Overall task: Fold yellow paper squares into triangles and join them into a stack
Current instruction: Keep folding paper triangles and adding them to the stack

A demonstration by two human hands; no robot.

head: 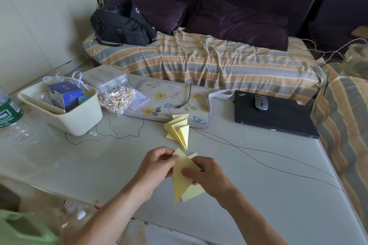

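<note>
Both hands hold folded yellow paper just above the near part of the pale tabletop [258, 165]. The left hand [157, 167] has its grip clamped on the upper left edge of the folded paper [182, 183], thumb on top and fingers curled behind. The right hand [207, 175] pinches the same paper from the right, its thumb pressed flat on the front face and its fingers wrapped round the back.

The paper is pale yellow and matt, with sharp creases. It shows as long narrow triangles overlapping one another: one points down towards the person, a second fans out beside it to the lower right, and shorter corners stick up between the two hands. How many pieces are in the bundle cannot be told.

Farther back on the tabletop, well apart from the hands, lies a stack of folded triangles [178, 130] of the same yellow, spread like a fan, its far tip resting on the edge of a flowered mat [169, 101].

Left of the mat sit a cream plastic bin [79, 119] with a blue box [65, 95] in it and a clear bag of small wooden sticks [116, 99]. A closed black laptop [278, 117] lies to the right with a grey mouse [261, 102] on its lid. Thin dark cables [258, 157] run across the tabletop.
</note>
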